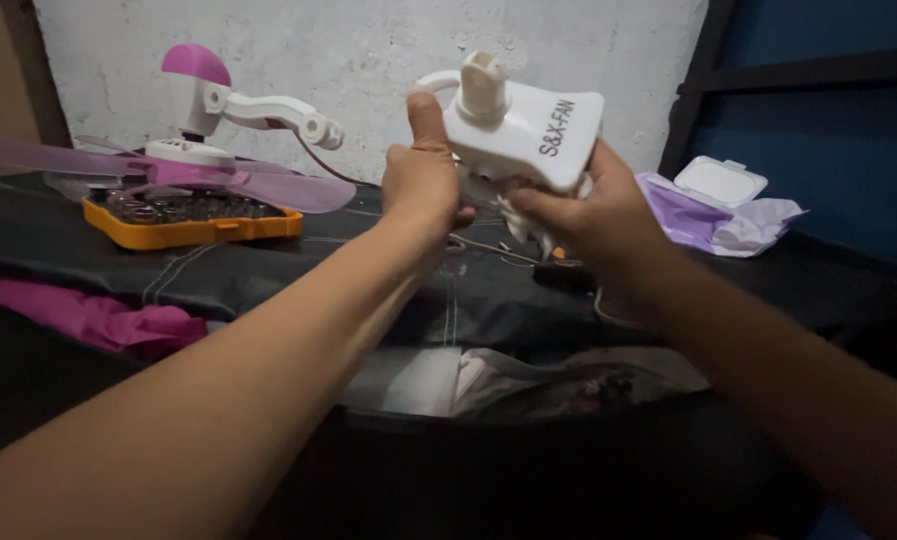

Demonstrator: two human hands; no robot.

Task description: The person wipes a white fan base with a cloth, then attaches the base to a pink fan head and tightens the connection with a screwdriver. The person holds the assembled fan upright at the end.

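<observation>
The left hand (421, 185) grips the white fan housing (521, 128) from its left side, thumb upright against the shell and fingers curled behind it. The right hand (581, 215) pinches a white cloth (514, 212) against the housing's underside. The housing is held in the air above the middle of the black-covered desk (269, 265). Toward the desk's far left edge sit an orange bit tray (191, 220), pink fan blades (149, 172) and a white fan stand (229, 100); a purple wipes pack (714, 205) lies at the far right.

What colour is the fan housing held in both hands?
White fan housing with dark lettering on its side, seen best in the head view.
</observation>
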